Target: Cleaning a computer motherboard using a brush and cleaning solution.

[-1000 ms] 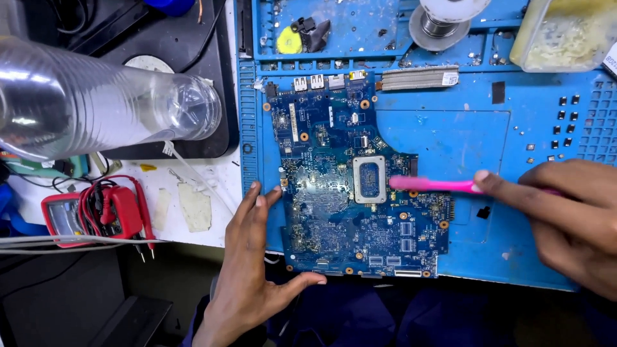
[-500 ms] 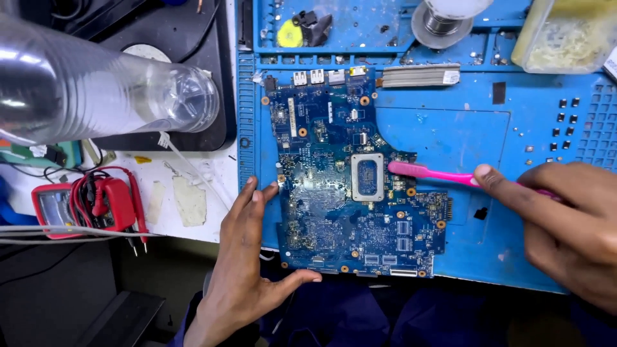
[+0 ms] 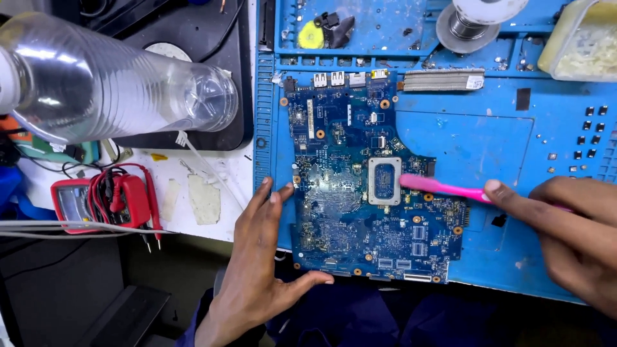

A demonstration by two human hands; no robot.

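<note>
A blue circuit board point(image 3: 366, 193) lies flat on the blue work mat point(image 3: 488, 141), towards the mat's left edge, with its row of metal ports at the far end and its near edge close to the near rim of the mat. Roughly in the middle of the board sits a square processor chip point(image 3: 384, 180) in a pale frame. A pink brush point(image 3: 443, 188) reaches in from the right, its head resting at the right edge of that chip.

The right hand point(image 3: 569, 234) grips the brush handle, fingers closed around it and the forefinger stretched along the top. The left hand point(image 3: 260, 263) is spread wide and holds nothing: its fingertips touch the board's left edge, and the thumb lies along the near left corner.

Beyond the board, on the far part of the mat, a finned metal strip point(image 3: 443, 80) lies just right of the ports, a spool of solder wire point(image 3: 475, 19) stands farther off, and a small yellow round piece point(image 3: 310, 35) rests beside a dark part. A pale plastic tub point(image 3: 581, 42) sits at the far right corner. Small black squares point(image 3: 588, 138) are scattered on the mat's right side.

Left of the mat, a clear plastic bottle point(image 3: 109, 80) lies on its side across a black tray point(image 3: 186, 32). Nearer, a red multimeter point(image 3: 106, 199) with coiled leads rests on the white bench point(image 3: 193, 199)
</note>
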